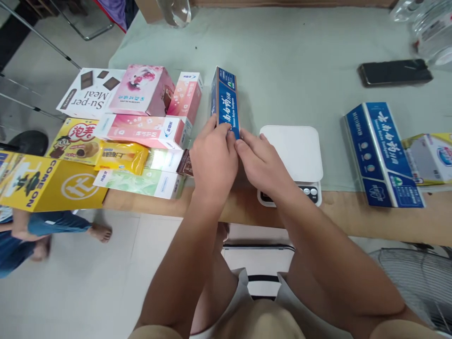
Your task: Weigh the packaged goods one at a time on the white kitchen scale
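Note:
A long blue toothpaste box (226, 96) lies on the table, pointing away from me. My left hand (213, 157) is closed around its near end, hiding that part. From the other side, the fingertips of my right hand (263, 162) press against the same end, with the thumbs nearly touching. Just right of the box is a white kitchen scale (296, 150) with a bare top plate, its front partly covered by my right wrist. Further right stands a larger blue toothpaste pack (383, 155).
Left of my hands are pink boxes (141, 129), a green box (137, 182), a yellow snack packet (122, 157) and a yellow carton (52, 183). A phone (394, 73) and plastic bottles (436, 33) sit at the back right. A fan (416, 278) stands below the table edge. Another person's foot (100, 231) shows lower left.

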`<state>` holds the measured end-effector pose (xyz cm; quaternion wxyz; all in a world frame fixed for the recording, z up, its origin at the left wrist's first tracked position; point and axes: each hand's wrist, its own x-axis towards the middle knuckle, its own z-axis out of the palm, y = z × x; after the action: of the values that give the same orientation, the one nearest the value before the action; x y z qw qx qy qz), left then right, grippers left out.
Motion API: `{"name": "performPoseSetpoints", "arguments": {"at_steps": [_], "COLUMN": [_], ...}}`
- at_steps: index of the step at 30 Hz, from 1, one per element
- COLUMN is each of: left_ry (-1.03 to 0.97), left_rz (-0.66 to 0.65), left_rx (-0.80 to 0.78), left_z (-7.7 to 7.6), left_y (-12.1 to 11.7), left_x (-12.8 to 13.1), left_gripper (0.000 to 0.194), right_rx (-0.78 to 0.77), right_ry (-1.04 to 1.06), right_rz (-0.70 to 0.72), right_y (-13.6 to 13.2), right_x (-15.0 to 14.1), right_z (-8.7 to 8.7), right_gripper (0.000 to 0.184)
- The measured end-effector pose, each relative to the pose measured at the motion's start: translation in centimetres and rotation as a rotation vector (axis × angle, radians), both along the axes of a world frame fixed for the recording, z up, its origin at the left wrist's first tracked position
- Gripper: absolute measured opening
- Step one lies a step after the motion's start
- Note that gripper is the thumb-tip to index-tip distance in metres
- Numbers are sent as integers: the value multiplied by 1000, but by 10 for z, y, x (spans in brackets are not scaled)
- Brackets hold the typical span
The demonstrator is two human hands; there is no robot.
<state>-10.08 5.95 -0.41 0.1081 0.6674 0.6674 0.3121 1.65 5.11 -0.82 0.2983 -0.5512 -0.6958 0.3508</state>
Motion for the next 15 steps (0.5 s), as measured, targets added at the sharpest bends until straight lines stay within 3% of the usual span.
{"name": "performPoseSetpoints", "arguments": {"at_steps": [8,12,15], "left_ry": [-255,-379,-357], "left_rz": [-68,-148,-196], "left_rx": [191,358,498], "left_z": [-6,-4,1], "left_y": [1,-8,-23], "left_x": [16,42,69], "left_gripper": [26,34,33], "right_rx": [150,231,269], "right_ry": [266,513,639], "right_rz": [-91,-139,-213], "right_y": [-12,-19,-22], "right_x": [22,39,55], "right_z": [-10,-7,-3], "right_gripper": [48,50,46]}}
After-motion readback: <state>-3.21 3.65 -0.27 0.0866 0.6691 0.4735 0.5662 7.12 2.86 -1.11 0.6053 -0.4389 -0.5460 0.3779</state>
